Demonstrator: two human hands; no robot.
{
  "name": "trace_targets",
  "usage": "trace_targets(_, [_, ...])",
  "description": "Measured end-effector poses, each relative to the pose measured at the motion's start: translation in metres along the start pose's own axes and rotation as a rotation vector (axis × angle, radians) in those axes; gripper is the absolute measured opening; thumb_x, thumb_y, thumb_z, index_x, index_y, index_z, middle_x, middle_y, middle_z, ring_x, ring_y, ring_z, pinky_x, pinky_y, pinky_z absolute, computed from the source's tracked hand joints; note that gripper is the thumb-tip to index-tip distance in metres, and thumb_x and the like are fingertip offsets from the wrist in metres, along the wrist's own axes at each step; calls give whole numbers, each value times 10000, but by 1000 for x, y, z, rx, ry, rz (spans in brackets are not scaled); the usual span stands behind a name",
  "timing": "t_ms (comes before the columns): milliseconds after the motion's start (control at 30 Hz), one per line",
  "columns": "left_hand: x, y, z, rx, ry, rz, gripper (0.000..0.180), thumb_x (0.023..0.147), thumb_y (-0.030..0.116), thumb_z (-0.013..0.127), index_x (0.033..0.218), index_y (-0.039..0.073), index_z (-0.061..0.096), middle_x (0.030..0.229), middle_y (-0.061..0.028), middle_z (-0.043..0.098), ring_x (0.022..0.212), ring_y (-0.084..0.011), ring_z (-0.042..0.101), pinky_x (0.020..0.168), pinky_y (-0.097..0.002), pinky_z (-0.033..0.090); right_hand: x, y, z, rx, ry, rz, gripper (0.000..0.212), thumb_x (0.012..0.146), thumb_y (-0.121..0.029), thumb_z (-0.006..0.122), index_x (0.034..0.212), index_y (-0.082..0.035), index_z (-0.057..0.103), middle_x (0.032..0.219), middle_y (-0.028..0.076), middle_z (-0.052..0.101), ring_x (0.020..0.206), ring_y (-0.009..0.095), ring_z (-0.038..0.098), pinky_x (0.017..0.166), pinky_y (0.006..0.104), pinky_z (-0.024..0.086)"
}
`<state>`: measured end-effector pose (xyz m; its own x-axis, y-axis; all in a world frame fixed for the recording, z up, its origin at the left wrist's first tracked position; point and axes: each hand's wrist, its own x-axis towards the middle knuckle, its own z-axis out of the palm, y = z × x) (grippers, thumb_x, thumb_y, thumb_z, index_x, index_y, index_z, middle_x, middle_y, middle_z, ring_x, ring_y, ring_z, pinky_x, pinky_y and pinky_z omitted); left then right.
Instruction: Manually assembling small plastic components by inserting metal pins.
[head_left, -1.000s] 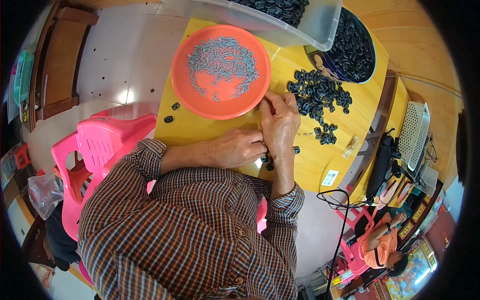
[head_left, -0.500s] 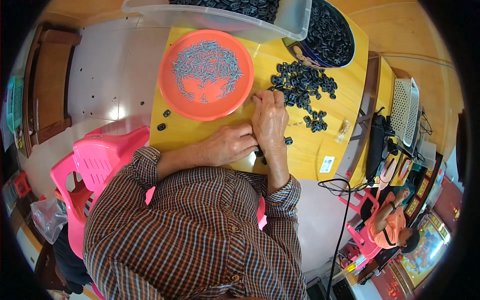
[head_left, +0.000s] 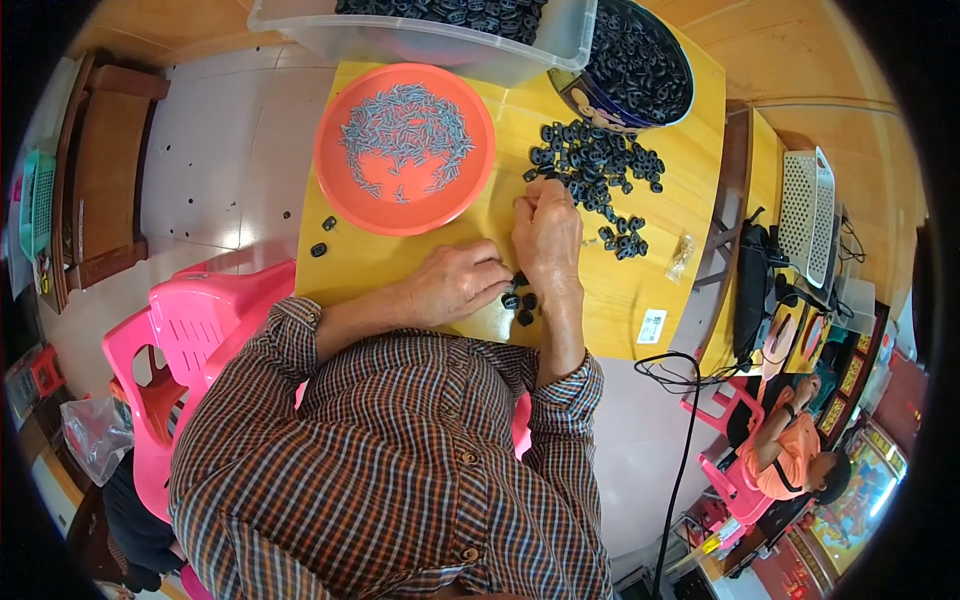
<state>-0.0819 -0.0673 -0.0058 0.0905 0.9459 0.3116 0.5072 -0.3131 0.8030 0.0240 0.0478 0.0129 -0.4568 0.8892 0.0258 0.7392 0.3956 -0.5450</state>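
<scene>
My left hand (head_left: 462, 282) is closed in a pinch above the table's near edge, with a small black plastic part (head_left: 519, 279) at its fingertips. Just beyond those fingertips, a few similar black parts (head_left: 525, 317) lie on the table. My right hand (head_left: 548, 235) is closed with its fingers curled down, at the near left side of a loose pile of black two-holed parts (head_left: 598, 165). Its fingertips are partly hidden, so what they hold cannot be made out. Left of the pile, an orange-red plate (head_left: 440, 215) holds many thin grey metal screws or pins.
A clear plastic bin (head_left: 420, 45) and a dark round tub (head_left: 640, 65), both full of black parts, stand at the far side of the yellow table (head_left: 600, 310). Pink chairs (head_left: 215, 310) flank me. A person (head_left: 795, 450) sits at the right. A black cable (head_left: 690, 440) hangs there.
My right hand has shifted slightly right, away from the plate and from my left hand. The black parts between my hands now show more. The view has moved a little.
</scene>
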Motion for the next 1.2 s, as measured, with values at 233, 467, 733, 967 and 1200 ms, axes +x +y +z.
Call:
trace_targets(233, [9, 2, -3, -18, 0, -22, 128, 729, 57, 707, 849, 37, 665, 792, -77, 584, 647, -225, 602, 546, -330, 503, 0, 1, -9, -72, -113, 85, 130, 792, -84, 613, 884, 2, 581, 833, 220, 604, 708, 387, 610, 644, 459, 489])
trace_targets(467, [13, -2, 0, -108, 49, -188, 111, 742, 2, 680, 850, 13, 657, 736, -83, 566, 640, -180, 604, 524, -281, 462, -11, 5, -4, -138, -81, 19, 143, 819, -88, 577, 868, 22, 500, 906, 259, 562, 697, 421, 603, 624, 478, 495])
trace_targets(733, [32, 3, -4, -908, -40, -738, 203, 936, 163, 545, 981, -21, 619, 763, -26, 611, 607, -75, 579, 523, -202, 478, -56, 5, -38, 441, 43, 83, 93, 844, -18, 593, 884, 5, 513, 782, 167, 570, 658, 247, 603, 563, 333, 477])
trace_targets(967, [42, 1, 4, -1108, -166, -796, 210, 926, 195, 565, 947, 4, 649, 766, -39, 626, 610, -82, 572, 504, -205, 458, -66, 6, -41, 550, 285, 25, 101, 812, 26, 635, 865, -12, 559, 833, 106, 521, 689, 217, 563, 589, 316, 474])
trace_targets(1200, [50, -3, 11, -1355, -248, -838, 189, 914, 193, 584, 955, 17, 637, 739, -32, 602, 573, -87, 528, 487, -222, 418, -73, 18, -42, 578, 342, -21, 109, 785, 12, 675, 840, -22, 588, 850, 63, 498, 763, 161, 508, 652, 263, 442])
